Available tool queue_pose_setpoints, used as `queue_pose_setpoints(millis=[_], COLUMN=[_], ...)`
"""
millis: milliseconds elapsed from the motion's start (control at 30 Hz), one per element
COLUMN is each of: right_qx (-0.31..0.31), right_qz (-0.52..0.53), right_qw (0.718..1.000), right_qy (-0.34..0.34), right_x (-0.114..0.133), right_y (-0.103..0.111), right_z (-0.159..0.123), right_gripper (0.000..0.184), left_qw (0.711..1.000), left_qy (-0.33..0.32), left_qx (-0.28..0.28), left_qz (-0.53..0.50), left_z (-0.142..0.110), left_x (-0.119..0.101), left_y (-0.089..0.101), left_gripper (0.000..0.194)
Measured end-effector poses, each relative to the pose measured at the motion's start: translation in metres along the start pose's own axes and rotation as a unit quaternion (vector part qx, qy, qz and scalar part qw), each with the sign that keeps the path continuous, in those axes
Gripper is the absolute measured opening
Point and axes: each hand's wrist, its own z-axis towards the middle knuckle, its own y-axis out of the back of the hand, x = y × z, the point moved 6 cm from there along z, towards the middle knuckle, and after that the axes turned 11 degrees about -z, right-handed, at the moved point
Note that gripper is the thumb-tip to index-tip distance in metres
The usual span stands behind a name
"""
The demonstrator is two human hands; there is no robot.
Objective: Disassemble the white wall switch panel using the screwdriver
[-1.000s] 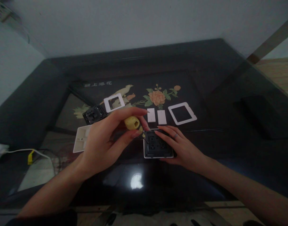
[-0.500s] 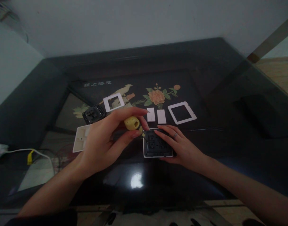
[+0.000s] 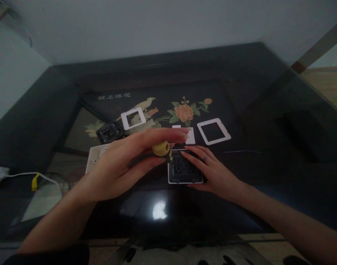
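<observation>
Square dark module in white rim [image 3: 182, 176]: on glossy dark surface [image 3: 226, 221]. From module: right hand [image 3: 214, 173] at 3 o'clock, fingers upon it; left hand [image 3: 121, 165] at 9, gripping yellow-handled tool [image 3: 160, 149], tip indistinct. White plate [image 3: 190, 139], 12 o'clock. White frame [image 3: 223, 129], between 1 and 2. Smaller white frame [image 3: 124, 120], black part [image 3: 110, 133], 10 o'clock. White tray [image 3: 95, 151], 9, partly hidden by left hand.

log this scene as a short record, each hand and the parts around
left hand: grips a yellow-handled screwdriver; tip unclear
right hand: holds a white-edged black switch module
beside left hand: white back box, partly hidden
beyond left hand: second black module, left white frame
beyond right hand: white rocker plates, one mostly hidden; right white frame
surface: dark table with bird-and-flower picture
</observation>
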Motion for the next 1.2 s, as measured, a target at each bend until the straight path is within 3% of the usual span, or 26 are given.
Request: queue_pose_setpoints(millis=[133, 333, 400, 533, 600, 733, 867, 967, 1067, 1200], right_qx=[0.001, -0.006, -0.009, -0.006, -0.007, -0.008, -0.006, -0.007, -0.008, -0.01], right_qz=[0.0, -0.011, -0.014, -0.013, -0.013, -0.013, -0.013, -0.017, -0.019, -0.02], right_qw=[1.0, 1.0, 1.0, 1.0, 1.0, 1.0, 1.0, 1.0, 1.0, 1.0], right_qy=[-0.001, 0.001, 0.0, 0.001, 0.002, 0.007, 0.001, 0.003, 0.006, 0.005], right_x=[0.001, 0.0, 0.0, 0.001, 0.001, 0.001, -0.001, 0.0, 0.0, 0.0], right_y=[0.001, 0.0, 0.0, 0.0, 0.001, 0.001, 0.0, 0.0, 0.0, 0.0], right_z=[0.001, 0.0, 0.0, 0.0, 0.0, -0.001, -0.001, -0.001, -0.001, -0.001], right_gripper=[0.086, 0.085, 0.085, 0.088, 0.09, 0.089, 0.089, 0.09, 0.09, 0.091], left_qw=[0.997, 0.984, 0.987, 0.998, 0.998, 0.998, 0.982, 0.99, 0.993, 0.994], left_qy=[-0.059, -0.087, -0.075, 0.037, 0.057, -0.012, -0.101, -0.032, 0.073, 0.073], left_qx=[-0.005, -0.126, -0.114, -0.028, -0.003, -0.052, -0.116, -0.098, -0.039, 0.007], left_qz=[0.04, 0.093, 0.085, 0.032, 0.021, 0.045, 0.113, 0.096, 0.084, 0.086], left_z=[0.0, -0.004, -0.003, -0.001, -0.002, -0.003, -0.003, 0.003, 0.007, 0.013], left_x=[-0.001, 0.01, 0.008, 0.005, 0.003, 0.004, 0.003, 0.004, 0.002, -0.008], left_y=[0.0, 0.003, 0.002, 0.002, 0.001, -0.001, -0.007, -0.003, 0.005, 0.009], left_gripper=[0.038, 0.023, 0.027, 0.049, 0.052, 0.051, 0.036, 0.044, 0.053, 0.046])
